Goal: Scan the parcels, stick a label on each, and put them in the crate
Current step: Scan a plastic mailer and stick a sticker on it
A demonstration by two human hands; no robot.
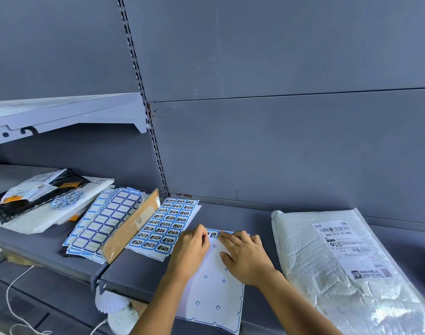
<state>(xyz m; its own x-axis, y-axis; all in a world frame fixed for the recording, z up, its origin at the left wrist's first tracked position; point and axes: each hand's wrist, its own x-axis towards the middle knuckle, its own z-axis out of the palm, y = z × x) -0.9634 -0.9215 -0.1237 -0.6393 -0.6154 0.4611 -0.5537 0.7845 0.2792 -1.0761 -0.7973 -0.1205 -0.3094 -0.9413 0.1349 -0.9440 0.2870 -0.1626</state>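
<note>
Right now you're mid-labelling. Your left hand (189, 247) pinches a label (212, 234) at the top of the nearly bare sheet (213, 286). Your right hand (245, 255) presses that sheet down, close beside the left. The parcel (346, 262) lies on the shelf (254, 213) to your right, with no sticker showing yet. A pile (44, 201) waits at left, and with no crate in view, crating looks still to do.

Light: we see even, cool brightness | shadows: soft | glare: parcel (346, 272) wrap shines | edges: straight lines bow
</note>
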